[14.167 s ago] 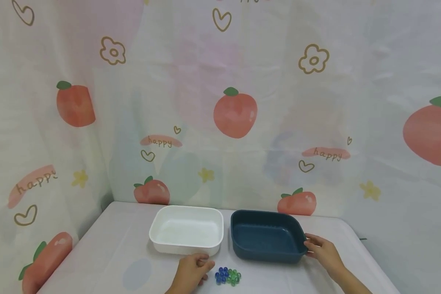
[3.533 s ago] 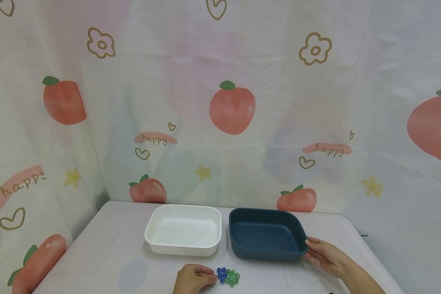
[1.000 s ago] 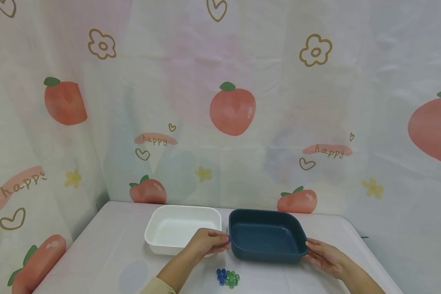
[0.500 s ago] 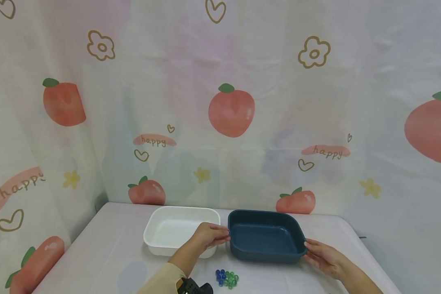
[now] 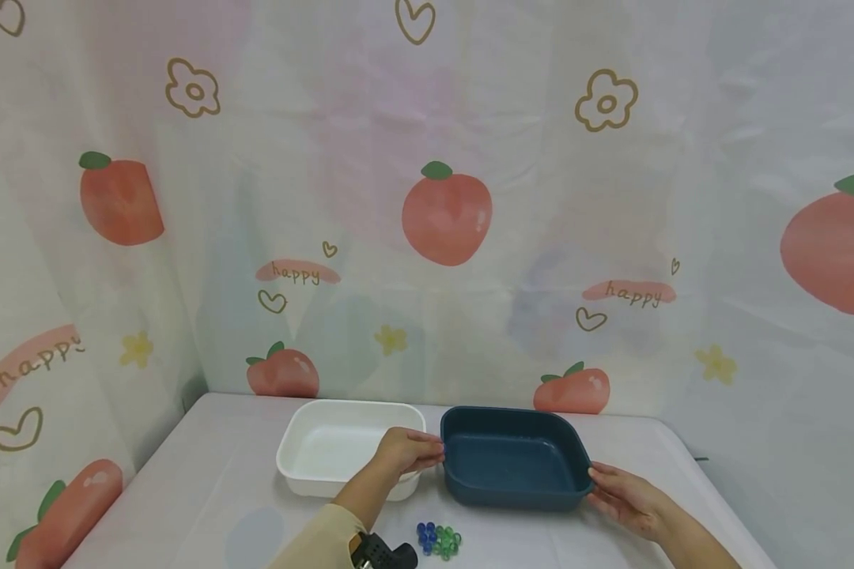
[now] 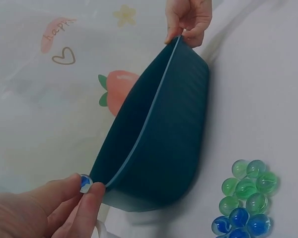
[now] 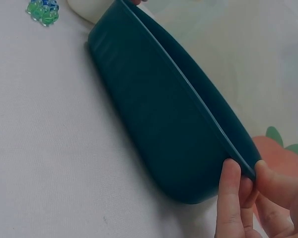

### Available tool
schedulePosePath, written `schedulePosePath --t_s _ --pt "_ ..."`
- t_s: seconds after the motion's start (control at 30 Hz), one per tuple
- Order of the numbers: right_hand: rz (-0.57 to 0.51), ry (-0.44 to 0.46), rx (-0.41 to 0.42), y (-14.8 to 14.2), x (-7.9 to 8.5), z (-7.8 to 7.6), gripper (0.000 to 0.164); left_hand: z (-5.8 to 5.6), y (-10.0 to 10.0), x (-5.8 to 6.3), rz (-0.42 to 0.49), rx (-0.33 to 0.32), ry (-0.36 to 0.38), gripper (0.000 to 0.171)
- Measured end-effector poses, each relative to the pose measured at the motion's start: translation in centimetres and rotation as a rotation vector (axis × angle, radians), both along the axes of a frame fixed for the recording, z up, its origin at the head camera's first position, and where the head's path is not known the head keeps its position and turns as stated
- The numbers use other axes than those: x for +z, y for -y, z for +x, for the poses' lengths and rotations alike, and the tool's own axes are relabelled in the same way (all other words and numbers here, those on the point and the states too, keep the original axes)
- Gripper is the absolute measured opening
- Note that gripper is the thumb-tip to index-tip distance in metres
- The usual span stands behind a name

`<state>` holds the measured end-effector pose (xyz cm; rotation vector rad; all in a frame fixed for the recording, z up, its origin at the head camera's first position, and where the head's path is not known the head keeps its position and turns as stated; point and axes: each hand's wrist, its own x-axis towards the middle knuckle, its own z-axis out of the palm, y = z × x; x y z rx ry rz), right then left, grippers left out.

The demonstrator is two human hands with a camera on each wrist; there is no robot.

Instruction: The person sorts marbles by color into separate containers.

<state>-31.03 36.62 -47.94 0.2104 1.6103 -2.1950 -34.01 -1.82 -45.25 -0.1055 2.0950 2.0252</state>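
My left hand (image 5: 404, 453) is at the left end of the dark blue basin (image 5: 515, 491). In the left wrist view, a clear marble with a blue core (image 6: 86, 183) is pinched between its thumb and finger, with a fingertip right at the basin's rim. At the opposite end, my right hand (image 5: 633, 499) grips the basin's corner; the right wrist view shows the thumb at the rim and fingers against the outer wall (image 7: 159, 129). Blue marbles (image 5: 425, 536) and green marbles (image 5: 447, 542) lie clustered on the table in front of the basin.
A white basin (image 5: 309, 480) stands just left of the blue one, partly covered by my left hand and forearm. Both are on a white-covered table (image 5: 185, 506). Behind rises a curtain (image 5: 370, 197) printed with peaches. A black wrist device (image 5: 383, 551) sits by my left sleeve.
My left hand has gone from beside the marbles to the blue basin's left end, carrying a blue marble, then shifted slightly farther back. My right hand stays at the basin's right corner.
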Motion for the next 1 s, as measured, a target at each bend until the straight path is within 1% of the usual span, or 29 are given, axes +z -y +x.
schedulePosePath --t_s 0.1,0.2,0.27,0.47,0.67,0.77,0.9,0.93,1.0 --pt "0.003 0.003 0.002 0.0 0.0 0.0 0.028 0.0 -0.1 0.0 -0.004 0.012 0.0 0.022" --pt "0.011 0.005 -0.002 0.1 0.1 0.0 0.039 0.0 0.0 -0.1 -0.005 0.017 0.0 0.022" --pt "0.015 0.005 -0.003 0.1 0.1 0.0 0.044 0.0 0.0 -0.2 -0.006 0.019 -0.001 0.021" --pt "0.009 0.007 -0.009 0.2 0.0 0.0 0.035 0.1 0.0 -0.2 -0.045 0.024 -0.005 0.019" --pt "0.008 0.003 -0.004 0.1 -0.1 0.0 0.027 0.5 0.0 0.1 -0.065 0.027 -0.006 0.018" --pt "0.014 0.004 -0.009 0.2 -0.1 0.0 0.028 0.7 -0.1 0.3 -0.071 0.03 -0.002 0.018" --pt "0.026 0.006 -0.024 0.2 0.0 -0.1 0.039 0.9 0.0 0.3 -0.069 0.024 -0.008 0.019" --pt "0.026 0.006 -0.026 0.2 0.0 -0.1 0.039 0.9 0.0 0.3 -0.068 0.019 -0.01 0.019" --pt "0.022 0.003 -0.023 0.1 0.0 -0.1 0.033 1.0 0.0 0.3 -0.066 0.008 -0.013 0.02"
